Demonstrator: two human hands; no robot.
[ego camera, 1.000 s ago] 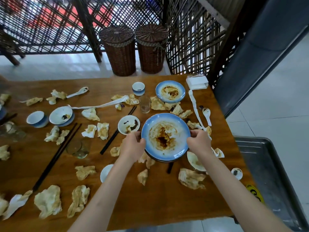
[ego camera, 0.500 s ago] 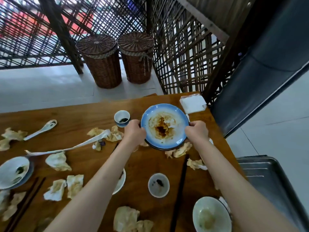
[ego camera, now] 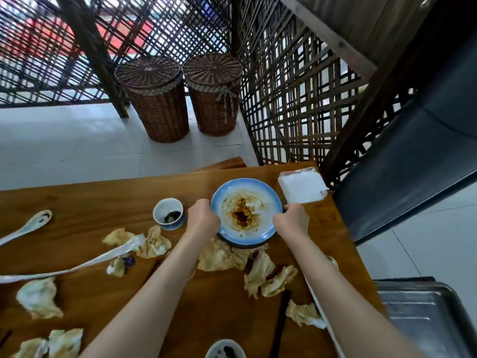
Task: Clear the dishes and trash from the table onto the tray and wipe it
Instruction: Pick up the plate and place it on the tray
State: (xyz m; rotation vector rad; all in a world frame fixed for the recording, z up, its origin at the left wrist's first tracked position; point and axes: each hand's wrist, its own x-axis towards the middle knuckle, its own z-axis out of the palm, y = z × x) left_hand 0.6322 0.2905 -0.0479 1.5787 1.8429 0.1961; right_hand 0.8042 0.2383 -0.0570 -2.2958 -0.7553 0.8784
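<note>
I hold a blue-rimmed plate smeared with brown sauce near the far right corner of the wooden table. My left hand grips its left rim and my right hand grips its right rim. A dark edge of something shows under the plate's near side. The grey metal tray sits lower, off the table's right side. Crumpled stained napkins lie just in front of the plate and across the table.
A small cup stands left of the plate, and a white spoon lies further left. A wrapped tissue pack sits at the corner. Black chopsticks and a small bowl lie nearer me. Two wicker baskets stand beyond.
Both hands have carried the sauce-stained plate from the table's middle away from me to the far right corner, where another blue plate stood a second ago. The grip is unchanged.
</note>
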